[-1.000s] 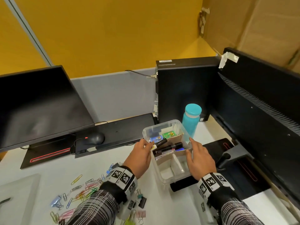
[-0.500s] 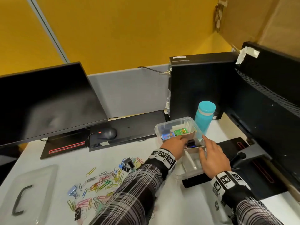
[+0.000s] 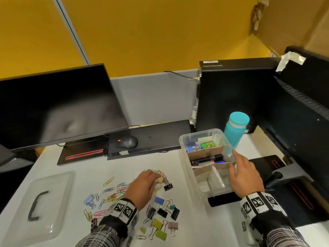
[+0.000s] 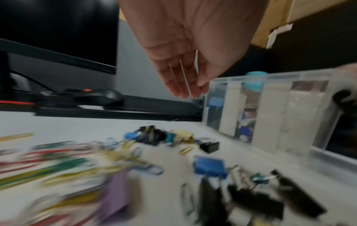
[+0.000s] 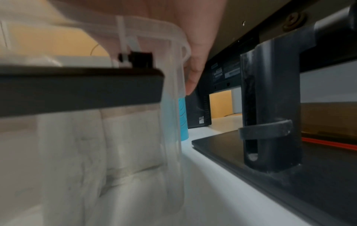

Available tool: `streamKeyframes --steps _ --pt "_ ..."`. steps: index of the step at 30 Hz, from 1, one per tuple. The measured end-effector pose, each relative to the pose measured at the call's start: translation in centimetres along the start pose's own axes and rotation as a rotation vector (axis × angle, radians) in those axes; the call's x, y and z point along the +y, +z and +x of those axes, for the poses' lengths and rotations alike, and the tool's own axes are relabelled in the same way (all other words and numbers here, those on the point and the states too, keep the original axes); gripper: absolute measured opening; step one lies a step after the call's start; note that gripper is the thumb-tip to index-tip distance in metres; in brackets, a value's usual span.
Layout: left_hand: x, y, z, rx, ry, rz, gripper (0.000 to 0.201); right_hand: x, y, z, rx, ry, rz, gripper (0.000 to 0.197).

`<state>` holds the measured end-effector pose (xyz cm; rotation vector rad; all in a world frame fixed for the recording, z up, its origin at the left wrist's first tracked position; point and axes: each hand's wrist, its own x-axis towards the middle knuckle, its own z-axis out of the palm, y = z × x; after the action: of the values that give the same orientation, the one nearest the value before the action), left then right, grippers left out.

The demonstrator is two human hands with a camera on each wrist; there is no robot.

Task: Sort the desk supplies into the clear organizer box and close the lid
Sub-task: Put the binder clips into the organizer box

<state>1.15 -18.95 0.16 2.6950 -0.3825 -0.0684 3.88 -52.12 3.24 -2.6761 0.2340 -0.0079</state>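
White counter [image 3: 110,168]: one clear organizer box [image 3: 188,168] at 3 o'clock, lid [image 3: 58,204] off at 9 o'clock, paper clips [image 3: 114,193] and binder clips [image 3: 162,213] scattered between, uncountable. Left hand [image 3: 142,186] grip relaxed over clips, holding nothing certain. Right hand [image 3: 243,175] grip loose, fingers straight on box's right rim.

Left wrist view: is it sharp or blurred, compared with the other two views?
Left wrist view: heavy motion blur smears the paper clips; only the left hand stays fairly clear. Right wrist view: the box is soft, too near. Head view: mostly sharp, edges bent by the wide lens.
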Motion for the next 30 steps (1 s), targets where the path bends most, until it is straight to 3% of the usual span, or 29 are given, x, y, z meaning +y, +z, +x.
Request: streamKeyframes --steps 4,7,9,11,13,17,19,23,27,30 --pt "-4.0 -0.4 -2.1 0.01 -0.119 0.059 0.031 -2.3 -0.4 -0.6 0.097 -0.037 -0.176 0.052" --pt "-5.6 -0.8 -1.6 -0.018 -0.152 0.079 0.032 -6.6 -0.4 -1.6 0.244 -0.282 -0.066 0.038" --pt "-5.8 -0.9 -0.7 -0.047 -0.141 0.088 0.035 -10.0 0.7 -2.6 0.204 -0.482 0.016 0.025" --pt "-5.7 -0.8 0.3 -0.09 -0.113 0.096 0.038 -12.7 3.3 -3.6 0.019 -0.558 0.058 0.018" --pt "-5.5 -0.5 1.1 -0.151 -0.078 0.125 0.041 -14.2 6.8 -3.9 -0.188 -0.46 0.018 0.021" --pt "-5.9 0.0 2.0 -0.221 -0.061 0.153 0.04 -15.0 12.6 -3.2 -0.47 -0.082 -0.083 0.053" --pt "-6.5 0.2 2.0 -0.224 -0.049 0.158 0.036 -15.2 13.9 -2.9 -0.484 -0.007 -0.106 0.058" --pt "-8.0 0.2 1.3 -0.215 -0.039 0.107 0.024 -15.2 14.6 -2.8 -0.447 -0.015 -0.109 0.046" --pt "-9.1 0.0 0.2 -0.204 -0.021 0.051 0.019 -14.7 13.7 -3.5 -0.497 0.076 -0.027 0.063" --pt "-9.9 -0.1 -0.7 -0.205 0.032 -0.014 0.016 -14.6 13.0 -4.2 -0.472 0.048 -0.035 0.065"
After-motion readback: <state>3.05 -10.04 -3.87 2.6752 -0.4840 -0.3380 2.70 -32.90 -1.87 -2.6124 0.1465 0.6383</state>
